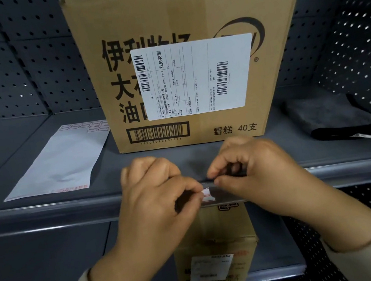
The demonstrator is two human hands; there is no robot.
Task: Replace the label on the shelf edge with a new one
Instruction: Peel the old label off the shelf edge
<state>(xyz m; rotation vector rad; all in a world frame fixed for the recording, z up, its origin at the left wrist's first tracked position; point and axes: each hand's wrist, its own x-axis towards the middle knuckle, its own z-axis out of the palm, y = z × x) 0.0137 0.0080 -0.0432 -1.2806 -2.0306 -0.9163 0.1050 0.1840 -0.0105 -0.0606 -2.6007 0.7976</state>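
Note:
A small white label with red print point(207, 194) sits on the front strip of the grey shelf edge point(46, 216), mid-frame. My left hand point(154, 193) pinches the label's left side between thumb and curled fingers. Just to the label's right, my right hand point(251, 169) has its thumb and forefinger pinched on the top lip of the clear strip. Most of the label is hidden by my left fingers.
A large cardboard box point(187, 63) with a shipping sheet stands on the shelf behind my hands. A white sheet of red-bordered labels point(60, 161) lies to its left, a dark cloth point(330, 116) to its right. A smaller box point(216, 244) sits on the shelf below.

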